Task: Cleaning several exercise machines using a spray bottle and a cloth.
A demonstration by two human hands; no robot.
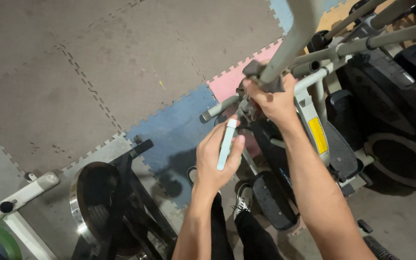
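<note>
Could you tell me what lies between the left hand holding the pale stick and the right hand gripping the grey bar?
In the head view, nothing lies between the left hand with its pale stick and the right hand on the grey bar; only machine parts show behind.

Interlocking foam floor mats [97, 62], flywheel [92, 202], black pedal [273, 200]

The elliptical machine [343, 120] is standing on the floor mats [121, 72], with the right hand [273, 98] gripping its handlebar post [290, 43]. Left of the machine and just below that grip, the left hand [215, 161] is holding a slim tool [226, 143]. Further left of the machine, a flywheel bike [107, 207] is sitting on the mats.
</note>
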